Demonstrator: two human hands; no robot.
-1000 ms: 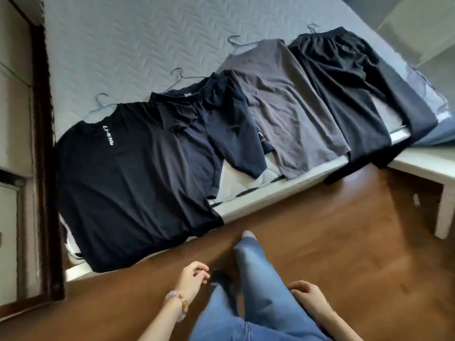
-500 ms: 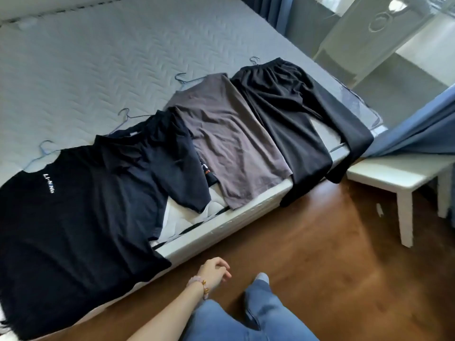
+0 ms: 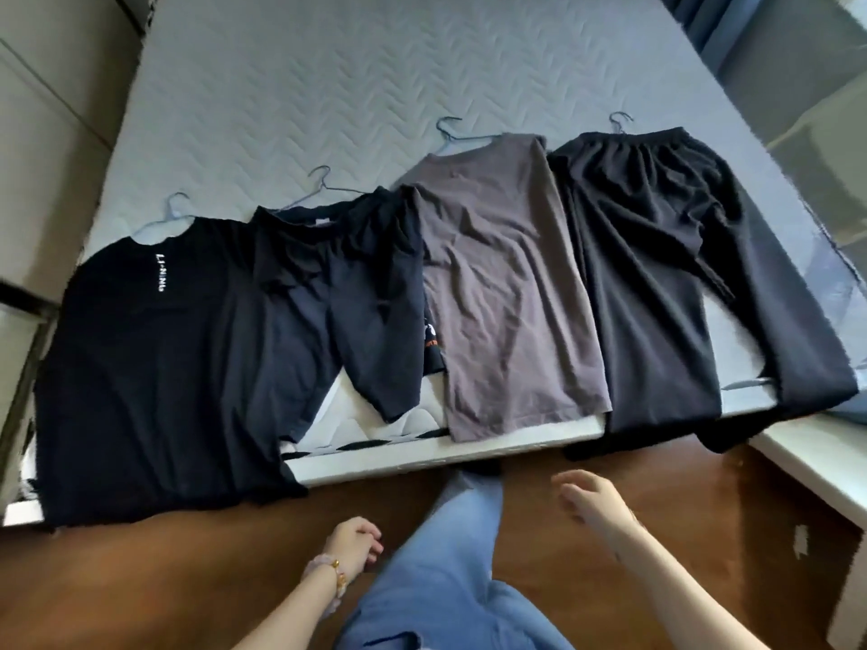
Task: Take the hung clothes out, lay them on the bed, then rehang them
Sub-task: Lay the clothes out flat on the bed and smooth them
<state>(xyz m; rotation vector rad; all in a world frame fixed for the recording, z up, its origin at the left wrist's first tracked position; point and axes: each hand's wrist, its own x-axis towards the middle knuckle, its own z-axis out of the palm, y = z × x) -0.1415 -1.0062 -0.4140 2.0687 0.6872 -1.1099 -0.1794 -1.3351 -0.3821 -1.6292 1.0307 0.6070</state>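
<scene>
Four hangered garments (image 3: pixel 506 293) lie across the bed (image 3: pixel 375 77), hooks (image 3: pixel 448 124) toward 12 o'clock. My left hand (image 3: pixel 354 544) and right hand (image 3: pixel 593 501) are empty, fingers loose. Next, I'd lift the black trousers (image 3: pixel 657 283), 1 o'clock, by the hook.

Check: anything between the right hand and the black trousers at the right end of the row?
Nothing visible does. The right hand hangs empty above the brown wooden floor, apart from the black trousers, whose legs droop over the grey quilted mattress edge ahead. The blue-jeaned leg is left of that line.

Home bedroom: quilted bed (image 3: pixel 328 77), wood floor (image 3: pixel 140 579)
</scene>
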